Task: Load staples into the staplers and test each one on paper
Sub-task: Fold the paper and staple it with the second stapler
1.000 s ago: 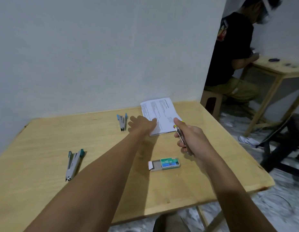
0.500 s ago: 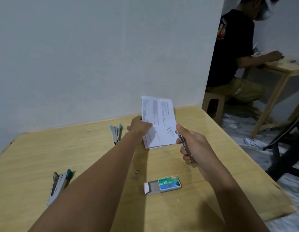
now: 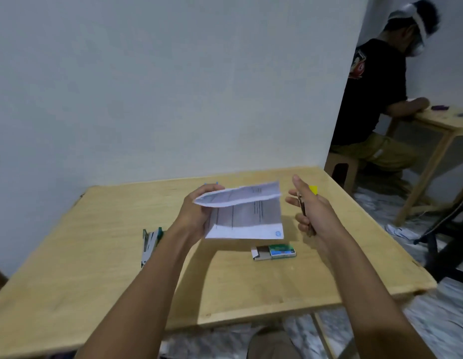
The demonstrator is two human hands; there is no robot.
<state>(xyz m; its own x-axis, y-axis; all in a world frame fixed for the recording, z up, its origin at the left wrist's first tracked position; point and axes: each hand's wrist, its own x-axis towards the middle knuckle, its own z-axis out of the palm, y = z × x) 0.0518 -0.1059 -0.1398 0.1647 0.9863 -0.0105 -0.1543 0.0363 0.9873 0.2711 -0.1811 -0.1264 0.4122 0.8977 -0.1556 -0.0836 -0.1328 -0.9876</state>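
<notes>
My left hand (image 3: pixel 196 211) holds a folded printed paper (image 3: pixel 248 218) above the wooden table (image 3: pixel 95 268), its top flap bent over. My right hand (image 3: pixel 310 211) grips a slim metal stapler with a yellow tip (image 3: pixel 313 189), just right of the paper and apart from it. A green staple box (image 3: pixel 274 252) lies partly slid open on the table below the paper. A grey and teal stapler (image 3: pixel 149 244) lies on the table to the left. The blue tips of another stapler (image 3: pixel 211 183) peek out behind my left hand.
A white wall runs along the table's far edge. At the right, another person in a black shirt (image 3: pixel 367 94) sits on a stool at a second wooden table (image 3: pixel 448 123). A dark chair frame (image 3: pixel 442 244) stands near my table's right corner.
My left hand lifted the paper off the table and brought it nearer, with its top folding over. My right hand stayed beside it, holding the stapler.
</notes>
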